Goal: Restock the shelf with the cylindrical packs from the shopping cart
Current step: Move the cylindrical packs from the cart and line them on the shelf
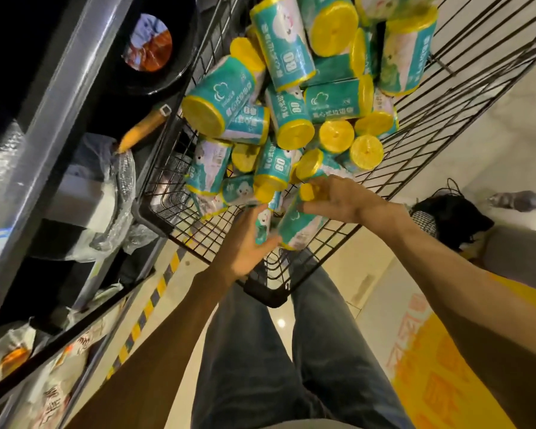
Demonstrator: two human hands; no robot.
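Both hands reach into the shopping cart [446,97] — right hand [341,196] grasping a near cylindrical pack [297,224], left hand [248,243] released beside it. Jostling the heap could topple neighbouring packs.

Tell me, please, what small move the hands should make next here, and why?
Probably lift the teal pack clear of the shopping cart: the right hand already holds its yellow top, the left hand touches its side, and the shelf is to the left.
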